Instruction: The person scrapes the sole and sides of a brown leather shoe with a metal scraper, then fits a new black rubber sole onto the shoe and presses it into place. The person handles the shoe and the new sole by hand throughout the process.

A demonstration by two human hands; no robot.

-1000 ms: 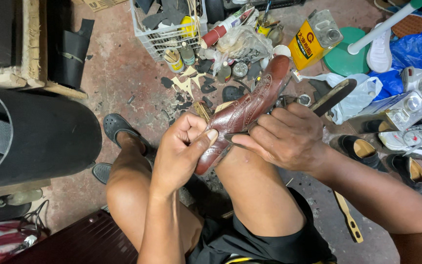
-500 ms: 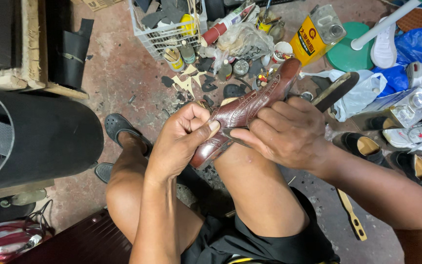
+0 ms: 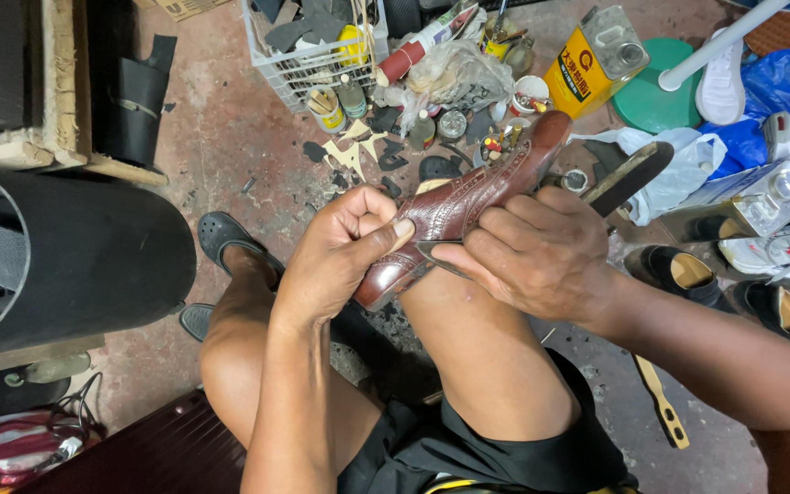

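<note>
Here both hands, left hand, right hand, clamped on brown shoe; toe hidden.

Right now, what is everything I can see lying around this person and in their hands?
Dress shoe: one, reddish-brown, held over the knees by both hands.
Wire basket: one, white, top centre on the floor, holding dark scraps.
Tin can: one, yellow, top right, beside a green round stool.
Small bottles and jars: several, mixed colours, in front of the basket.
Plastic bags: blue and white, right edge.
Loose shoes: a few, black, right on the floor.
Sandals: two, dark, on the person's feet.
Cylinder: one, black, left.
Wooden-handled tool: one, lying lower right.
Left hand: gripping the shoe's toe end.
Right hand: over the shoe's middle.
</note>
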